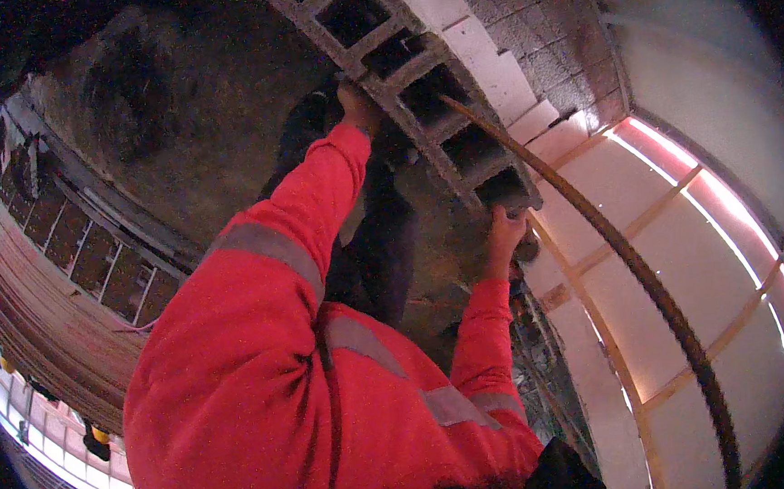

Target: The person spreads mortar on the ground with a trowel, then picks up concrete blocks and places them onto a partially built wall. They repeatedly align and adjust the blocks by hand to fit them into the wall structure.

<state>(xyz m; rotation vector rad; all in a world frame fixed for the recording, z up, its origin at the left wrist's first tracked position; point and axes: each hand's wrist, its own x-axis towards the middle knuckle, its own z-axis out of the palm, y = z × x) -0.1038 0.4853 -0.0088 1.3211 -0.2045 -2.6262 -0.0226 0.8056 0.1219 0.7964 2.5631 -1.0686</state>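
Note:
A grey hollow concrete block (449, 124) lies at the near end of a row of blocks, its open cells facing up. My left hand (361, 108) is at the block's left side, with its fingers partly hidden against the block. My right hand (505, 235) grips the near end, the thumb over the edge by the last cell. A long rusty steel bar (619, 242) rises out of one cell and curves toward the lower right. Both arms wear red sleeves with grey bands.
More hollow blocks (352, 43) continue the row at the top. Pale panels with wooden strips (677, 288) stand on the right. At left are a metal ladder-like frame (92, 243) and a stack of boards (47, 314). Dark, rough ground (209, 103) lies left of the row.

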